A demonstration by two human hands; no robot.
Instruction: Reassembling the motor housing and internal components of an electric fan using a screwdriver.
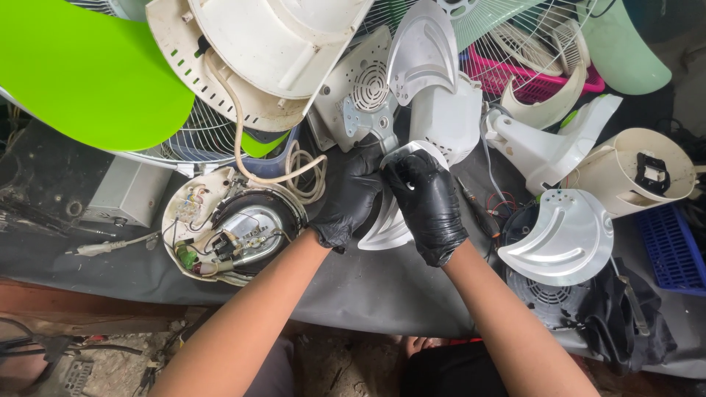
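Two gloved hands, left hand, right hand, gripping fan blade

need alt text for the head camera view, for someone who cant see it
Two black-gloved hands, left hand and right hand, grip a silver metal fan blade over a dark work table. Fan parts surround them: an opened motor base with wiring, wire grilles and a second silver blade.

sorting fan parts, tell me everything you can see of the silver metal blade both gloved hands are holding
The silver metal fan blade looks like thin, shiny pressed aluminium, curved, with raised ribs. It is held over the dark grey cloth. The black-gloved left hand grips its left edge; the black-gloved right hand covers its upper right. Its lower tip shows between them.
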